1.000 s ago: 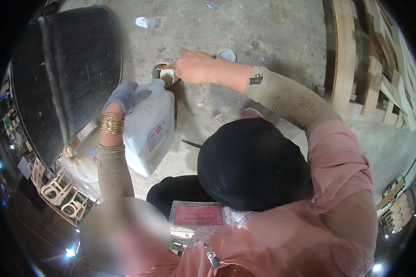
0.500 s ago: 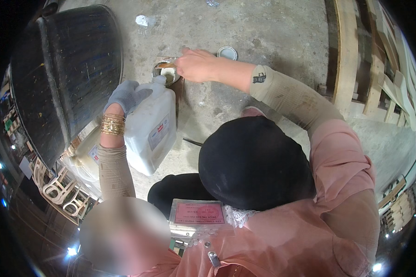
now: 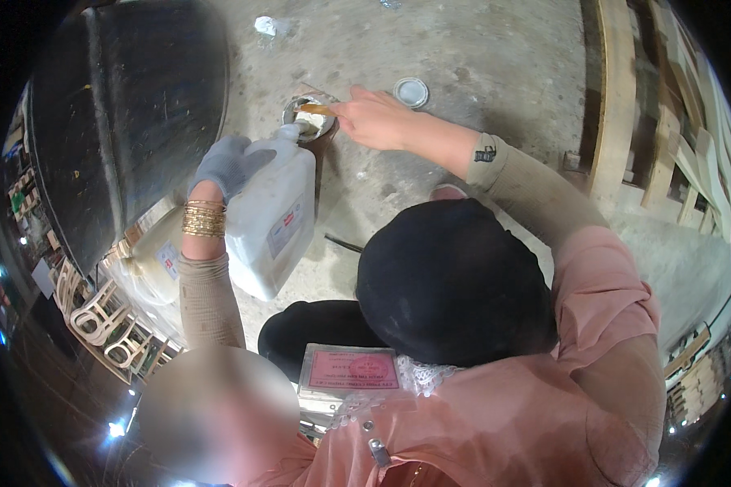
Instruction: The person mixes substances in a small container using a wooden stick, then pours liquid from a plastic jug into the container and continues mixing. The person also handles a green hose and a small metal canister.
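Grey concrete floor (image 3: 479,49) fills the upper middle of the frame, with a big black container (image 3: 150,97) along the upper left and pale wooden pallets (image 3: 617,97) down the right side. Left of centre is the white jug (image 3: 261,231), tilted, its long axis running from lower left to upper right – base toward the bottom of the frame, neck pointing up and slightly right at the can. A yellowish jug (image 3: 150,256) sits to its left, partly behind the left forearm.

The left hand (image 3: 229,166), in a grey glove, is wrapped around the top of the white jug near its neck; the handle itself is hidden. The bare right hand (image 3: 379,122), upper middle, is closed on the end of a brown stick. Between the hands is the small round can (image 3: 328,128), pale stuff inside, the jug's neck at its lower left edge. A round lid (image 3: 411,92) lies above the right wrist. The brown stick (image 3: 317,109) – long axis nearly level – points left over the can's mouth.
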### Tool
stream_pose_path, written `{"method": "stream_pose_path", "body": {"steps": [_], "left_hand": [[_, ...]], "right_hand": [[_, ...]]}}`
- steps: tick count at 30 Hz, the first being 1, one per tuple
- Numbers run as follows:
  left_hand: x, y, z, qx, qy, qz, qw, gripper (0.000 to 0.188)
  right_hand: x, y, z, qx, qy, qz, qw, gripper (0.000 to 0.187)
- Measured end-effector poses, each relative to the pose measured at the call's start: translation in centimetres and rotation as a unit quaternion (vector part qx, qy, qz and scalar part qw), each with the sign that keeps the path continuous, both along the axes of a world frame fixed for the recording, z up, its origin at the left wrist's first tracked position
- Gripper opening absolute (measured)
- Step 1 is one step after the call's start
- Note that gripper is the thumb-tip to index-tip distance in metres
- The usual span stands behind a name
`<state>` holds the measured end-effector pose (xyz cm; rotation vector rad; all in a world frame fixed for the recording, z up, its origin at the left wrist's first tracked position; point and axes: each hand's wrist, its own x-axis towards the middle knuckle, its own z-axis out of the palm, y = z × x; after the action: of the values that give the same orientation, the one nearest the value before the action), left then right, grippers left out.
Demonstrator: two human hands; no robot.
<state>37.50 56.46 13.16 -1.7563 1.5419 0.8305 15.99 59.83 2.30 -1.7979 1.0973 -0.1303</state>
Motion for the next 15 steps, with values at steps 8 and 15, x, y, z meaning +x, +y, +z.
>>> {"method": "stream_pose_path", "body": {"steps": [8,15], "left_hand": [[-0.1,1.0,0.5,-0.011,-0.001,0.009,1.0,0.043],[-0.6,2.2,1.3,-0.016,-0.012,0.012,1.0,0.042]], "right_hand": [[-0.4,1.1,1.2,-0.011,-0.02,-0.028,0.999,0.036],[0.2,2.7,1.3,-0.045,-0.05,-0.04,0.997,0.038]]}}
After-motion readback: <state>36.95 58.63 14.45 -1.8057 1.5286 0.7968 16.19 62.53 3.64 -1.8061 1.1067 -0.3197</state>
